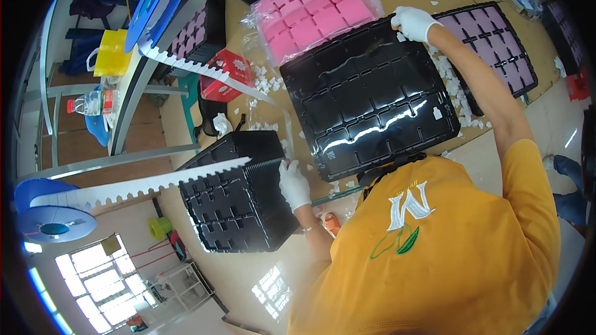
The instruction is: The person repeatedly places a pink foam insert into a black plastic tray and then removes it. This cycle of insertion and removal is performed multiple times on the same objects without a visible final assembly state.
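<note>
My right hand, in a white glove, is closed on the far top edge of a large black plastic tray. The tray is divided into shallow compartments, shines with reflected light, and tilts toward me. A small white piece lies on it. Lower left, my gloved left hand has its fingers bent against the near corner of a tall stack of black trays. Their exact hold is partly hidden. Behind the large tray lie bright pink foam blocks in clear plastic film.
A black tray with mauve inserts lies at the far right. White scraps litter the brown work surface. At left are a red box, blue reels with notched white strips, a metal frame and a bottle.
</note>
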Motion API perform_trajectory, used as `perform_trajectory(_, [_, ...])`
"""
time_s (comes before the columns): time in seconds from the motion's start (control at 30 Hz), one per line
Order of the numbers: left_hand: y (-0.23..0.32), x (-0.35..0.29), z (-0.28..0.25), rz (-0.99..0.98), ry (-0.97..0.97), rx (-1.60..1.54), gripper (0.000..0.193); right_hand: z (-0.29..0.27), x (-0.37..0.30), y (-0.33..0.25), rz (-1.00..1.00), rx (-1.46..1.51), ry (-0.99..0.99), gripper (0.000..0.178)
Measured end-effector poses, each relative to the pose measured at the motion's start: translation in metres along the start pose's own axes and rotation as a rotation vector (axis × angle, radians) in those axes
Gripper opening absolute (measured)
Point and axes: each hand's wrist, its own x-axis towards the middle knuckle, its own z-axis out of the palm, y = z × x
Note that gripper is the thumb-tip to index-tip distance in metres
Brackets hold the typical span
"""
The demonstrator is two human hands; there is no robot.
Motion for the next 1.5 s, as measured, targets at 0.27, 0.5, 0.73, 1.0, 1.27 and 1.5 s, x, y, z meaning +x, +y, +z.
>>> perform_trajectory(0.27, [-0.007,-0.001,0.005,-0.002,0.029,-0.061,0.025,-0.011,0.000,-0.011,0.064,0.023,-0.254,0.011])
perform_trajectory(0.5, [-0.012,-0.005,0.012,-0.020,0.014,-0.086,0.023,-0.005,-0.023,-0.016,-0.041,-0.183,0.148,0.005])
perform_trajectory(0.73, [-0.012,-0.011,0.014,-0.016,-0.010,-0.054,0.025,-0.018,-0.017,-0.024,0.044,-0.029,-0.055,0.003])
perform_trajectory(1.0, [-0.007,-0.012,0.010,-0.008,-0.021,-0.058,0.026,-0.014,-0.003,-0.022,-0.023,-0.198,-0.064,0.002])
perform_trajectory(1.27, [-0.014,-0.024,0.019,0.004,0.006,-0.025,0.025,-0.051,-0.134,-0.056,-0.214,0.186,0.319,0.012])
perform_trajectory(1.5, [-0.006,-0.021,0.018,0.010,-0.075,-0.082,0.025,-0.033,-0.279,-0.026,0.003,0.173,-0.202,0.013])
